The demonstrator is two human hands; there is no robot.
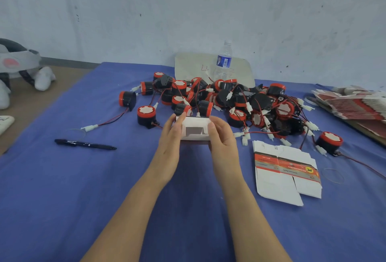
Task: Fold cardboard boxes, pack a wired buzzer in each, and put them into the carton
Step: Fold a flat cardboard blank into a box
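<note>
Nearest, open blue cloth [62, 178] under both bare forearms, with free room left and right.

Further up, at mid-table: left hand [169, 136] and right hand [222, 138] facing each other, gripping a partly folded white box [195, 129] by its two ends. Left fingers [177, 120] curled over the left end, held close together; right thumb [212, 127] pressed on the front near the right end, remaining right fingers hidden behind the box. Sits level between the palms, its long side across (whether touching the cloth, cannot tell).

Right of the hands, well apart: a flat unfolded box blank [286, 169], a rubber band [333, 176] just beside its right edge. Left, well apart: a black pen [83, 143] lying crosswise.

Just beyond the box: a tangled heap of red-and-black wired buzzers [229, 98], the closest nearly touching its far edge. At the right table edge, a stack of flat boxes [351, 103]. Behind the heap, by the wall, an upright water bottle [224, 61].
</note>
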